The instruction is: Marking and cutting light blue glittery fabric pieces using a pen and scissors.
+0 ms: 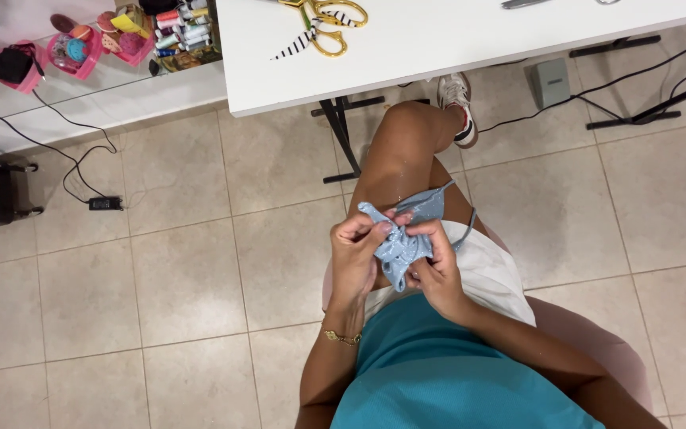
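Two hands, left hand (356,253) and right hand (437,268), each pinched closed on one blue sparkly fabric piece (403,237).

Small piece of light blue shimmery fabric (406,238) bunched and crumpled between my fingers, held up over my lap above my bare thigh, one flat corner spreading toward my knee, a thin matching strap looping out to the right
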